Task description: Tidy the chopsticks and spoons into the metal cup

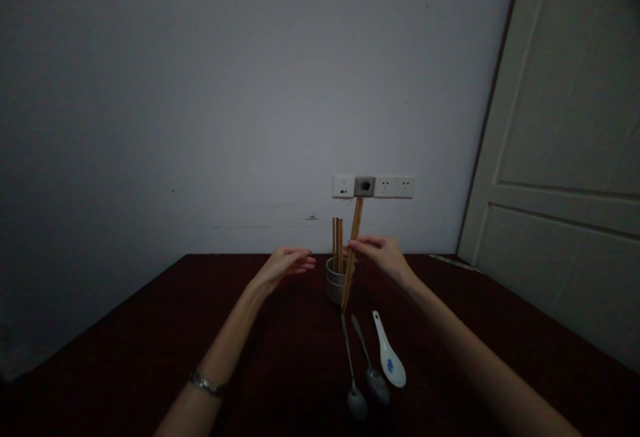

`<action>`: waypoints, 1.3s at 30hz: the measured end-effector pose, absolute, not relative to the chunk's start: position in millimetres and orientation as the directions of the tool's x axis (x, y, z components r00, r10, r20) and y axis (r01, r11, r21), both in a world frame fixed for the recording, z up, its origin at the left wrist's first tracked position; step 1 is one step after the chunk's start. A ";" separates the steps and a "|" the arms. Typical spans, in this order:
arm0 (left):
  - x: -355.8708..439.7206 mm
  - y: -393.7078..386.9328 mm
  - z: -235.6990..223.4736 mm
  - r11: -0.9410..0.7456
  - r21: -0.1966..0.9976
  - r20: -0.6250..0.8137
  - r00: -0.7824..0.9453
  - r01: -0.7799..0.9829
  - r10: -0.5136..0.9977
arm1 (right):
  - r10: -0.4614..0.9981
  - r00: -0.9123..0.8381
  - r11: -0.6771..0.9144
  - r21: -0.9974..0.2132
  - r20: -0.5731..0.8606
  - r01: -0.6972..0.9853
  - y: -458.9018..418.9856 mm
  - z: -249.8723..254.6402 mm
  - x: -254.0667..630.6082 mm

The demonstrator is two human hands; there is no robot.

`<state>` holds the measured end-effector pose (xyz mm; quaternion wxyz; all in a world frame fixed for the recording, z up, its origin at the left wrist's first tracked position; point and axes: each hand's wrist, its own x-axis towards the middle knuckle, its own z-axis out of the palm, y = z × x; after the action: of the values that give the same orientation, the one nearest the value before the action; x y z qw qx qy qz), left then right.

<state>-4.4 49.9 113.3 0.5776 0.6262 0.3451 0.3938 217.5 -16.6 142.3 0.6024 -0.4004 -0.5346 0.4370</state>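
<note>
Between the thumb and fingers of my right hand (381, 255) is a pair of wooden chopsticks (353, 254), held nearly upright with a slight tilt. They are in front of a round grey holder (334, 287), overlapping its right side. More chopsticks (338, 245) stand inside that holder. My left hand (286, 267) hovers to the left of the holder, apart from it, its fingers stretched out and nothing in them. Nearer to me lie a long-handled metal spoon (351, 370), a second metal spoon (373, 377) and a white soup spoon (389, 357) with a blue mark.
Everything stands on a dark red table (280, 370) whose far edge meets a pale wall (225, 90). Wall sockets (395, 187) sit low behind the holder. A panelled door (560, 124) rises at the right, with a flat strip (453, 262) near the table's back right edge.
</note>
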 end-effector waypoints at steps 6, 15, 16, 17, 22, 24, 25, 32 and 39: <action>-32.1 99.6 50.2 0.107 0.992 -0.120 0.257 0.066 0.959 | 0.881 0.148 0.462 -0.884 0.449 -0.071 45.3 172.7 240.8; -46.8 122.6 9.8 0.266 0.958 -0.284 0.227 0.108 0.932 | 0.904 0.268 0.352 -0.936 0.333 -0.026 112.4 124.0 249.4; -47.2 124.9 7.2 0.273 0.956 -0.292 0.232 0.110 0.928 | 0.908 0.274 0.334 -0.942 0.317 -0.017 116.1 117.5 249.8; -47.7 126.8 4.8 0.279 0.954 -0.298 0.238 0.109 0.925 | 0.911 0.278 0.318 -0.948 0.303 -0.008 118.8 111.4 250.1; -50.8 132.6 -5.3 0.289 0.951 -0.308 0.259 0.112 0.915 | 0.918 0.276 0.281 -0.958 0.284 0.050 124.4 84.8 252.8; -52.0 134.3 -8.7 0.287 0.952 -0.307 0.272 0.109 0.912 | 0.916 0.275 0.278 -0.957 0.291 0.087 125.9 74.8 254.8; -52.5 135.3 -10.3 0.286 0.952 -0.304 0.279 0.105 0.911 | 0.915 0.274 0.277 -0.955 0.296 0.105 126.8 70.0 255.8; -53.0 135.6 -12.4 0.297 0.948 -0.316 0.276 0.111 0.908 | 0.913 0.269 0.266 -0.948 0.306 0.175 126.5 49.7 255.3; -52.2 129.3 -7.5 0.294 0.949 -0.314 0.260 0.113 0.913 | 0.914 0.246 0.276 -0.938 0.323 0.208 120.7 41.2 251.4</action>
<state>-52.2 129.3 -7.5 0.6181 0.4981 0.5148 0.3238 251.4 120.7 41.2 0.5915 -0.5224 -0.5368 0.2985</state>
